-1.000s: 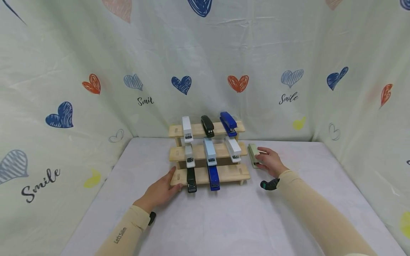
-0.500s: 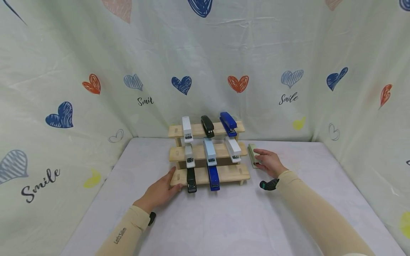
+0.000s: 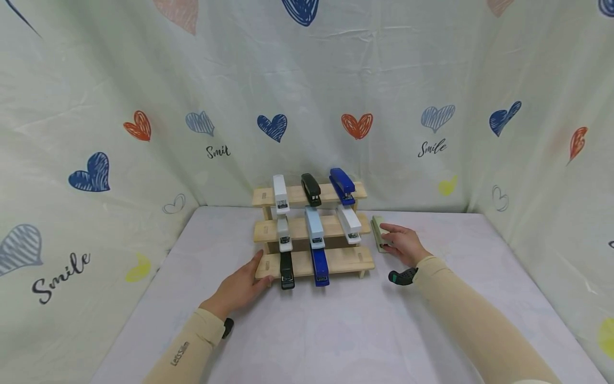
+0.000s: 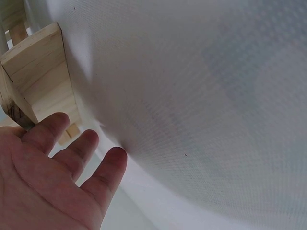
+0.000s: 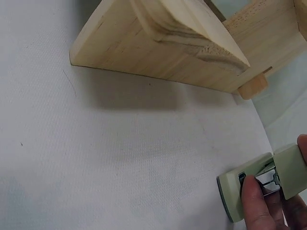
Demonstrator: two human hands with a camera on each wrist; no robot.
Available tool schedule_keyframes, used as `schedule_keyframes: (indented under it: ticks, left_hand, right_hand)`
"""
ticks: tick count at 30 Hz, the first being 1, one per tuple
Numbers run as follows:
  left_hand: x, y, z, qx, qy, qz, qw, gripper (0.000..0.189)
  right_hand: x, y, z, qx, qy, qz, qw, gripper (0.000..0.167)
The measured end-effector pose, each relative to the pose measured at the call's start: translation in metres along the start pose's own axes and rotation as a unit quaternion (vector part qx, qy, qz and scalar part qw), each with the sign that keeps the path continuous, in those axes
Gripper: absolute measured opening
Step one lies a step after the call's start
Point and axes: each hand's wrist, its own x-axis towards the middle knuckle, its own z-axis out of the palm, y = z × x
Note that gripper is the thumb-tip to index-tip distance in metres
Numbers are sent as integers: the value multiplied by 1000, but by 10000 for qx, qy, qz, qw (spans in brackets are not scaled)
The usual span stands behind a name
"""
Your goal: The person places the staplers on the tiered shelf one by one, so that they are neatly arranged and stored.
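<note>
A three-tier wooden rack (image 3: 339, 261) stands on the table with several staplers across its steps. My left hand (image 3: 242, 285) holds the left end of its bottom step, thumb at the front edge; in the left wrist view the other fingers (image 4: 105, 175) extend beside the wood. Just right of the rack, a pale green stapler (image 3: 378, 229) lies on the table, and my right hand (image 3: 405, 244) grips it. In the right wrist view, the thumb (image 5: 255, 203) is on the green stapler by the gap between its base and raised upper arm. Part of the stapler is hidden by the fingers.
On the top step sit a white stapler (image 3: 280, 193), a black one (image 3: 311, 188) and a blue one (image 3: 341, 184). Below are a light blue stapler (image 3: 314, 226), a white one (image 3: 349, 223), a grey-white one (image 3: 283, 234), another black stapler (image 3: 287, 271) and another blue stapler (image 3: 320, 268).
My right hand's fingers have shifted slightly down along the green stapler since a second ago. The left hand and the rack have stayed in place.
</note>
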Motion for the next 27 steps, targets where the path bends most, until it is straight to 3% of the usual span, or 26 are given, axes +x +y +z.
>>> schedule_keyframes:
  ticks: [15, 27]
  left_hand:
    - [1, -2, 1, 22, 7, 57, 10000, 84]
    - [2, -3, 1, 32, 25, 76, 10000, 84]
  right_hand:
    - [-4, 0, 0, 234, 86, 36, 9997, 53]
    - [-31, 1, -16, 185, -396, -148, 9989, 55]
